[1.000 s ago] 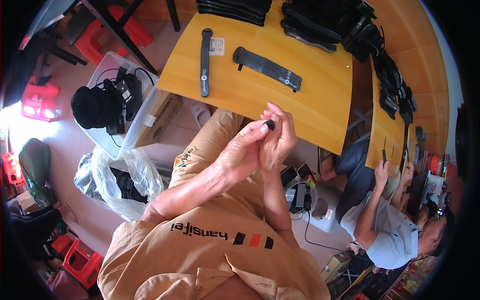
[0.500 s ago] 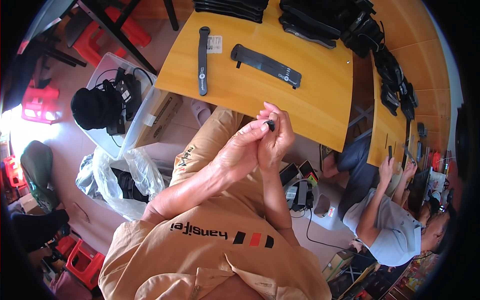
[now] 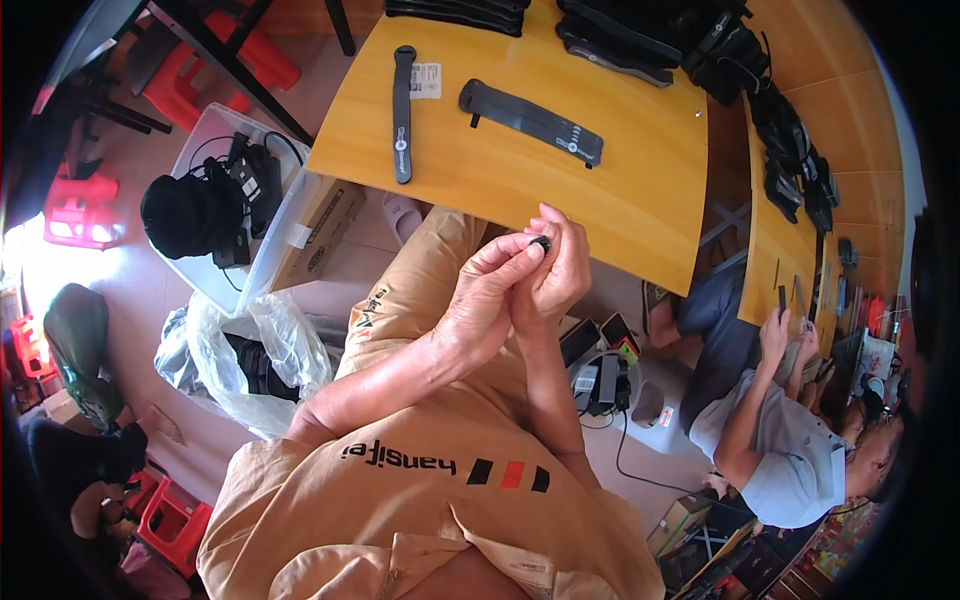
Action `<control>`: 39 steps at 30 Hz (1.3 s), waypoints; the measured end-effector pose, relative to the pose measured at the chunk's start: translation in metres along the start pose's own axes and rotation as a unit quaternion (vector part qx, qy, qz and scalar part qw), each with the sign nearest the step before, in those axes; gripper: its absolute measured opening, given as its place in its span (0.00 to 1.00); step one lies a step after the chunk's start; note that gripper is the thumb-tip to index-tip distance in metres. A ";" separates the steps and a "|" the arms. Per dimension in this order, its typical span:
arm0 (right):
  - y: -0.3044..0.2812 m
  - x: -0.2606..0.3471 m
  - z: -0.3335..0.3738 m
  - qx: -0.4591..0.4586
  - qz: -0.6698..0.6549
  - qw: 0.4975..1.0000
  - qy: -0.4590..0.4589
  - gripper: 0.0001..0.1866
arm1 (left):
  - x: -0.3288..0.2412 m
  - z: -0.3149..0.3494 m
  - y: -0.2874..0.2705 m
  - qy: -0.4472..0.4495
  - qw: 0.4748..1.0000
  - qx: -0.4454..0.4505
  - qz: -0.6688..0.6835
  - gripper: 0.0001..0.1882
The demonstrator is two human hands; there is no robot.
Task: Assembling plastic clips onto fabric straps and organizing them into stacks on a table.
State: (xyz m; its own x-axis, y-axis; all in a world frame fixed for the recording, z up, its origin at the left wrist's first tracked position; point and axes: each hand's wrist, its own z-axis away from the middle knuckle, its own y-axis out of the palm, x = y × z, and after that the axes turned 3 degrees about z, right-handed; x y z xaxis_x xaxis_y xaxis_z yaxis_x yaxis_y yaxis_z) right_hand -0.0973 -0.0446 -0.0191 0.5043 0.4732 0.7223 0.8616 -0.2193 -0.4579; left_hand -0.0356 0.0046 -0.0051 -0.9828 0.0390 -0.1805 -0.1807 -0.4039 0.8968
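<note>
The left hand [image 3: 487,295] and right hand [image 3: 556,275] meet above the lap, fingertips of both closed on a small black piece [image 3: 541,243]; much of it is hidden by the fingers, and it appears in line with the middle of the near edge of the yellow worktop [image 3: 480,195]; on that worktop a narrow dark grey strap [image 3: 402,115] lies along the left edge, its lower end close to the near edge, with a white label [image 3: 427,82] just beside it; a wider dark grey band [image 3: 530,122] lies slantwise nearer the middle, small black tabs showing at its side; a black stack [image 3: 458,12] sits at the far edge, and a heap of black items [image 3: 640,35] covers the far right corner; off the left near corner stands a clear plastic bin [image 3: 262,262] with black gear in it, and below it a clear plastic bag [image 3: 305,350] on the floor; beyond the right edge, a co-worker in a grey shirt [image 3: 785,450] sits at another yellow surface [image 3: 765,270].
</note>
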 end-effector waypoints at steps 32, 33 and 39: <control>-0.005 0.002 0.007 0.027 -0.120 0.992 0.038 0.13 | 0.000 -0.001 0.006 0.030 0.999 0.003 -0.046 0.12; -0.005 0.003 0.007 0.025 -0.126 0.991 0.044 0.12 | 0.000 -0.001 0.007 0.028 0.999 0.005 -0.045 0.14; -0.011 0.004 0.006 0.070 -0.223 0.964 0.123 0.09 | -0.003 0.001 0.012 -0.014 0.998 -0.006 -0.056 0.14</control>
State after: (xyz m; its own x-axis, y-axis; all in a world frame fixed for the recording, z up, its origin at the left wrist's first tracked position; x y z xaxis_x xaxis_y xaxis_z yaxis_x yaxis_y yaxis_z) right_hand -0.1052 -0.0358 -0.0144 0.0991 0.2726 0.9570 0.9884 0.0841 -0.1263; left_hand -0.0346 0.0011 0.0065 -0.9569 0.1101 -0.2687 -0.2901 -0.4056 0.8668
